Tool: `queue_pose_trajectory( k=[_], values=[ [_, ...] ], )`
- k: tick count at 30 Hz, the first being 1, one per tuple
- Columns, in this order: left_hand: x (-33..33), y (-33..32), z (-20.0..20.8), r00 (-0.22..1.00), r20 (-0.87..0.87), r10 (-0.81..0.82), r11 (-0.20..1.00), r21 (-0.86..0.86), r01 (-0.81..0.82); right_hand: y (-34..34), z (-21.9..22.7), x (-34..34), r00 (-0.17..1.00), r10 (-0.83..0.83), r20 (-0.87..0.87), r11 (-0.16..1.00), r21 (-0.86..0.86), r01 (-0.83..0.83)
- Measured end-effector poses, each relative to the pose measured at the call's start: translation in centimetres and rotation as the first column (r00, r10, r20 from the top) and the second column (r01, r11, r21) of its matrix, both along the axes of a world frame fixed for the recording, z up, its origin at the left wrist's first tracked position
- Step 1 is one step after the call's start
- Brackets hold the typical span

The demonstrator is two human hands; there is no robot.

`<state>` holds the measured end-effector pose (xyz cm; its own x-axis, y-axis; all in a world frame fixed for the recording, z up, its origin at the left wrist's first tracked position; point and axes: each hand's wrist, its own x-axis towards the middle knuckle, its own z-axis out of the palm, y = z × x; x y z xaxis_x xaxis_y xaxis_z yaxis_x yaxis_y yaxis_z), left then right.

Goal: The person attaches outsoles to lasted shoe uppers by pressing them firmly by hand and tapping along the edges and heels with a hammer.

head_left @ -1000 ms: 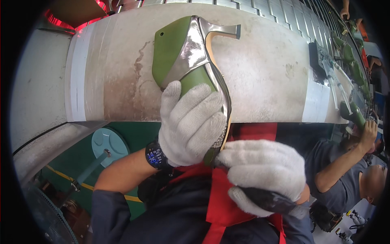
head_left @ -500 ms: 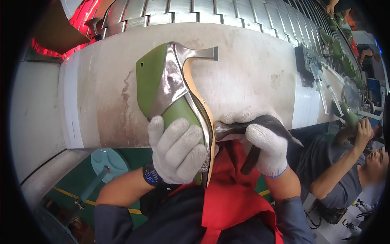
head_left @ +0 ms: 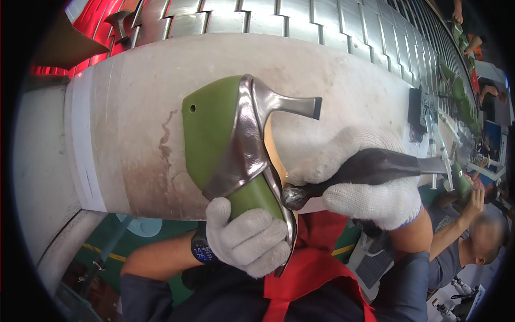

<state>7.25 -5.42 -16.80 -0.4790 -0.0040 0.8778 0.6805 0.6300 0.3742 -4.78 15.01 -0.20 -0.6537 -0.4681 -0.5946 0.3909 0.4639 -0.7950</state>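
A high-heeled shoe (head_left: 244, 145) with a shiny bronze-grey upper lies on its side, fitted over a green shoe last (head_left: 212, 126). Its heel points right. My left hand (head_left: 249, 239), in a white knit glove, is closed round the toe end near the table's front edge. My right hand (head_left: 375, 204), gloved too, grips a dark shoemaker's hammer (head_left: 370, 169) by its head. The rounded face of that head touches the shoe's sole edge, just ahead of the arch. In this frame the hammer's handle is hidden.
Under the shoe is a pale, stained worktable (head_left: 145, 134). Beyond it runs a metal slat conveyor (head_left: 263, 21), red-lit at left, with another heeled shoe (head_left: 119, 24). Syringes (head_left: 437, 145) and a dark block (head_left: 416, 115) sit at right. A co-worker (head_left: 456, 236) is at the right.
My right hand has turned the hammer so its pointed end swings up and right. The rounded face remains by the sole edge. The shoe appears slightly lower and farther right in view.
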Motion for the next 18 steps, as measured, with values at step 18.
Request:
queue_pose_trajectory(
  k=[18],
  values=[
    [0.2, -2.3, 2.0, 0.961, 0.169, -0.217, 0.975, -0.009, 0.222, -3.5, -1.4, 2.7, 0.865, -0.187, -0.466, 0.979, -0.013, 0.205]
  ],
)
